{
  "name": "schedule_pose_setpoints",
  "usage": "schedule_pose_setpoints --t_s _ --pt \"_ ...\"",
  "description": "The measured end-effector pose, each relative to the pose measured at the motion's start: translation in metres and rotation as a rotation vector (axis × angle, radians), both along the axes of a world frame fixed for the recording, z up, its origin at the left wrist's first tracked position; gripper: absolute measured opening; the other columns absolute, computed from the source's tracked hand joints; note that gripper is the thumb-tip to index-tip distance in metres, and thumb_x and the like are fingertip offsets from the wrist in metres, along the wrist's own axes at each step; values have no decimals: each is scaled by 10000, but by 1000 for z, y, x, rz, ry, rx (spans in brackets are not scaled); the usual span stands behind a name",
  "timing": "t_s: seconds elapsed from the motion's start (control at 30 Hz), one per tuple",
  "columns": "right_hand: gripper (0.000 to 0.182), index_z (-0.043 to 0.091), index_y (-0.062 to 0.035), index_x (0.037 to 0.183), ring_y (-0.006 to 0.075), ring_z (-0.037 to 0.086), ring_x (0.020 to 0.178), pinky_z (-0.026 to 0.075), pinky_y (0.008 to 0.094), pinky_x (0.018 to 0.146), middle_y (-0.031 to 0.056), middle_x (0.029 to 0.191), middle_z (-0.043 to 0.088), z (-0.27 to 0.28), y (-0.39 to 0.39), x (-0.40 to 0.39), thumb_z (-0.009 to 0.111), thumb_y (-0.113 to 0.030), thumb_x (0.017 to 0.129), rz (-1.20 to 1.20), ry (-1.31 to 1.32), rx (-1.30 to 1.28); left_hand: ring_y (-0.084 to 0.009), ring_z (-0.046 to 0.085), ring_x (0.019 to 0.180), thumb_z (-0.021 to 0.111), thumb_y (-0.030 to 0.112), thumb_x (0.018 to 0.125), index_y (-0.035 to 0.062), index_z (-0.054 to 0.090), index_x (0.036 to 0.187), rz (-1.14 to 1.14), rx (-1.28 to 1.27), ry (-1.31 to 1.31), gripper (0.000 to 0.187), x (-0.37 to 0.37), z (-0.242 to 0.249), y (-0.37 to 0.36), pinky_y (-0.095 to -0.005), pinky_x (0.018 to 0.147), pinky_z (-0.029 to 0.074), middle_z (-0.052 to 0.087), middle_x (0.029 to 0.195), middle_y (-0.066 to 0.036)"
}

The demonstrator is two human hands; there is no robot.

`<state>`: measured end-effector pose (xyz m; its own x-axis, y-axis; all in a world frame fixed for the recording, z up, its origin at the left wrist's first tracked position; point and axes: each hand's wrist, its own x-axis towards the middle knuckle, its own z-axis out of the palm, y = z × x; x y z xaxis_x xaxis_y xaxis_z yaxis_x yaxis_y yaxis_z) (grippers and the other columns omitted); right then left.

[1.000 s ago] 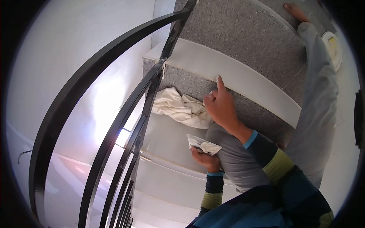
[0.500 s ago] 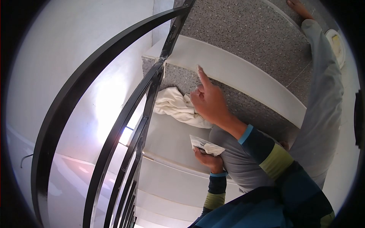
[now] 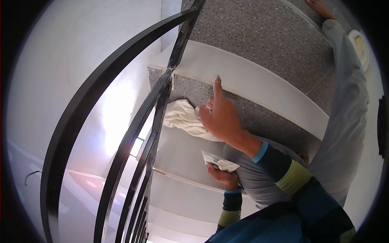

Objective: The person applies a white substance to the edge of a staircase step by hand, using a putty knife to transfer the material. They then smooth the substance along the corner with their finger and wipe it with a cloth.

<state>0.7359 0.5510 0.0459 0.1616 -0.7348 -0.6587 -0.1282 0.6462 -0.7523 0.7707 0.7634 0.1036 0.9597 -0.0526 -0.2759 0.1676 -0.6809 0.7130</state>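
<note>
My right hand (image 3: pixel 225 119) points its index finger up to the joint under the white stair tread (image 3: pixel 247 71); the other fingers are curled in. White paste coats that fingertip, and a smear shows near the curled fingers. It holds no tool. Lower down, my left hand (image 3: pixel 223 176) is closed around a flat, pale spreader plate (image 3: pixel 208 156), tilted beside my knee. A lump of white paste (image 3: pixel 227 165) lies on the plate. A crumpled cream cloth (image 3: pixel 184 117) rests on the step against the speckled riser (image 3: pixel 190 89), left of my right hand.
A black metal railing (image 3: pixel 77 97) curves along the left side, its bars close to the cloth. More white steps (image 3: pixel 178 202) descend below. A round white container (image 3: pixel 358 48) with something yellowish inside stands at upper right, beside my outstretched leg (image 3: pixel 344 105).
My right hand has shifted slightly down, its fingertip a little to the right along the tread's edge. The view has moved a little; my left hand still holds the plate.
</note>
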Motion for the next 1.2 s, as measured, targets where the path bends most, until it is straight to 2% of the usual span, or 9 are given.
schedule_pose_setpoints --t_s 0.23,0.33,0.47,0.6,0.77,0.83,0.93,1.13,1.2 --pt "756 174 208 1289 325 549 464 452 442 474 151 508 525 -3 -7 11 532 -173 744 37 -48 92 -150 503 695 360 409 918 95 465 960 68 -50 42 334 0 2 -5 -301 633 440 490 791 -30" --pt "738 194 154 1319 309 549 466 448 424 477 133 526 532 -2 -8 19 539 -148 742 69 -42 16 -145 490 672 363 414 916 98 464 937 1 202 -75 332 3 1 3 -298 616 430 481 757 -27" --pt "731 213 82 1353 305 543 463 446 420 479 109 537 541 -1 -4 22 553 -137 745 197 -85 -139 -137 481 652 358 421 913 96 464 909 59 98 -68 342 4 -2 4 -288 584 415 476 748 -23" --pt "743 200 106 1346 303 548 448 439 440 450 130 516 534 -1 -10 13 549 -182 757 137 -88 -61 -131 472 636 351 415 912 98 458 880 18 109 -62 336 3 -1 4 -271 559 402 470 736 -19" --pt "741 186 124 1338 303 551 438 447 442 441 124 509 527 3 -17 8 548 -177 766 468 144 -172 -127 461 595 346 405 914 98 450 873 101 -7 19 327 -8 4 -22 -266 537 394 463 714 -23" --pt "752 174 139 1331 307 559 450 453 441 447 132 512 528 9 -11 8 551 -178 763 375 44 -169 -126 460 585 347 407 914 96 448 875 124 -34 43 329 -4 5 -11 -266 535 394 461 708 -25" --pt "765 163 171 1313 319 570 471 461 445 459 149 517 529 2 -5 15 555 -181 758 153 -8 -129 -230 455 1008 393 257 940 -19 382 1208 -117 -45 148 385 16 6 51 -355 798 481 401 1130 -132" --pt "771 160 211 1283 345 560 475 460 458 479 174 526 534 -8 -11 15 554 -178 747 23 -65 33 -256 460 982 512 72 880 -33 330 1253 -539 239 -118 428 29 -4 93 -349 748 498 399 1123 -163" --pt "772 159 219 1278 348 559 480 463 457 489 179 529 536 -7 -13 18 553 -176 745 30 -71 44 -247 474 938 506 76 883 -36 339 1236 -532 126 -69 407 28 -4 86 -338 714 504 402 1103 -157"
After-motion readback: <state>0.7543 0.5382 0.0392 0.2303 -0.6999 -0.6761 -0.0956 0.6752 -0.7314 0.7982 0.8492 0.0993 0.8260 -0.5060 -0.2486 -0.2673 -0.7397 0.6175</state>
